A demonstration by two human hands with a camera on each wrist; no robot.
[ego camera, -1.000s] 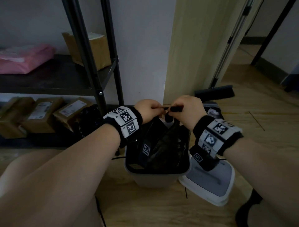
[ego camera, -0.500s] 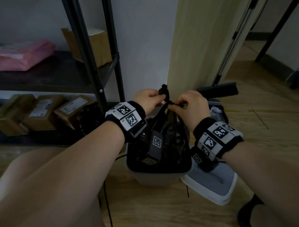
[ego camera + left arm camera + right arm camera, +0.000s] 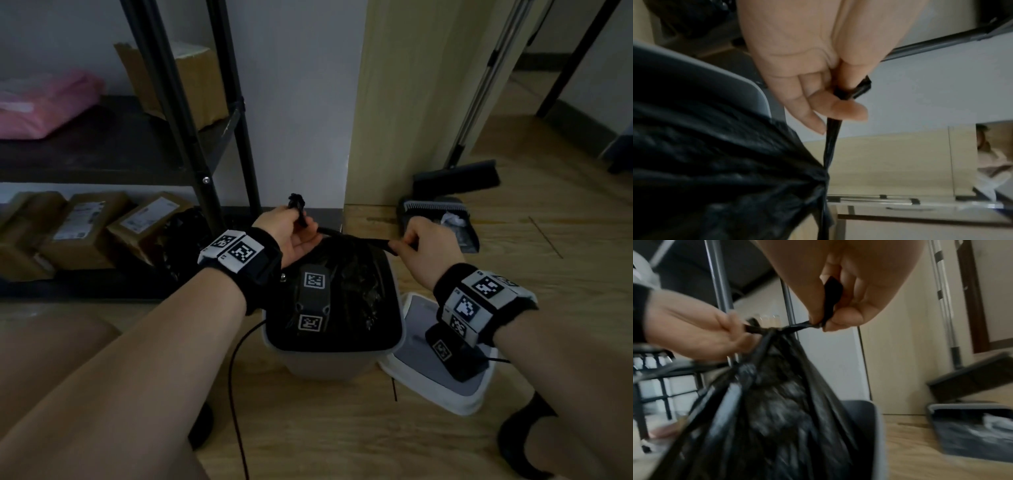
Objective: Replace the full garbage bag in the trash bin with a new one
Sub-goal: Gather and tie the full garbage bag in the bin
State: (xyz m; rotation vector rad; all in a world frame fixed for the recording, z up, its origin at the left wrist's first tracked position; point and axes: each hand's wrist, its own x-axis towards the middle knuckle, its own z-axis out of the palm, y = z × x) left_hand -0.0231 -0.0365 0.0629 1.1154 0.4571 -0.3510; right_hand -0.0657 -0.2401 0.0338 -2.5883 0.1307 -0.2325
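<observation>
Your left hand [image 3: 289, 233] is pinching one twisted tail of the garbage bag [image 3: 346, 274] between thumb and curled fingers; the tail's crumpled end is sticking up above your knuckles. Your right hand [image 3: 428, 245] is pinching the opposite tail the same way, and the two are pulling apart over a knot that looks to be cinching at the bag's gathered neck [image 3: 774, 331].

The bag is sitting inside the trash bin [image 3: 329, 363], its black film bunched and wrinkled below the neck. The bin's lid [image 3: 442, 394] is lying on the floor just beside it, on your right.

Handling judgement:
- Film is thin, soft, probably slick; the tails are stretching into narrow cords, so hard pulling is risking a tear.
- Contents are hidden; weight unknown. The bag is filling the bin, so expect some drag on lifting.
- Best hold for the lift is probably the neck just under the knot, not the tails.
- The bin looks light; it may rise with the bag unless steadied.
</observation>
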